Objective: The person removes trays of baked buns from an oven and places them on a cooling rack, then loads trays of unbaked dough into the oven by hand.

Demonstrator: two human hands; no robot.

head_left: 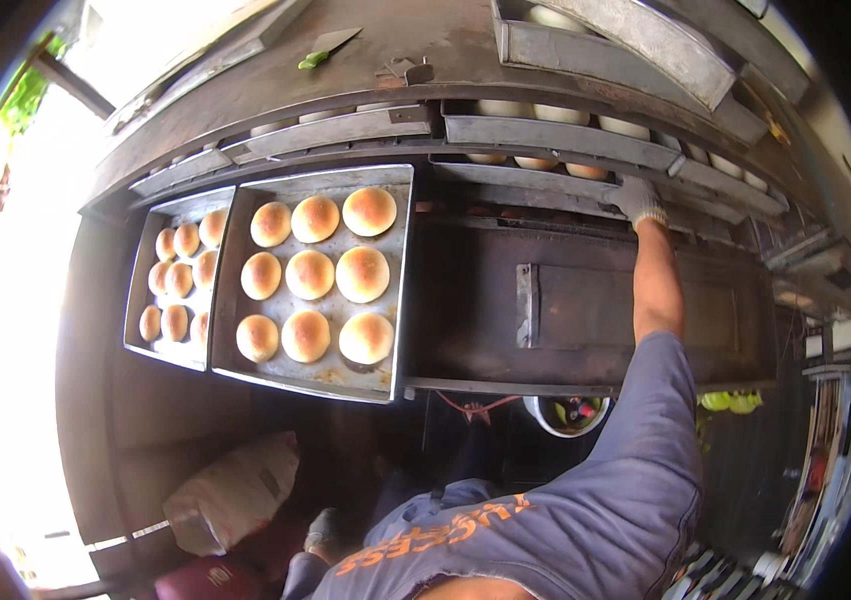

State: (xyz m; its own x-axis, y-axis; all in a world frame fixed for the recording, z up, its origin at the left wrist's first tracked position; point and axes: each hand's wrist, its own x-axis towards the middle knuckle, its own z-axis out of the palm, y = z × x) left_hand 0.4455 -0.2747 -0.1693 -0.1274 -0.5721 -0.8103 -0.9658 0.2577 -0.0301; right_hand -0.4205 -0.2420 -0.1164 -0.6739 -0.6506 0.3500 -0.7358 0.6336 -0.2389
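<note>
My right hand [638, 202], in a grey knit glove, reaches forward and grips the front rim of a metal tray [516, 180] of buns inside the oven. My gloved left hand [323, 532] hangs low by my body; its finger shape is unclear. A large tray [401, 280] with several golden round buns [310, 274] rests on the left of the dark ledge, beside a second tray [134, 310] holding more buns [179, 281].
Above are more trays [566, 135], a top shelf [436, 50] and a green-handled knife [316, 57]. A dark hatched panel [626, 300] lies under my right arm. Below are a bucket [556, 425], a pale sack [226, 490] and a maroon object [196, 580].
</note>
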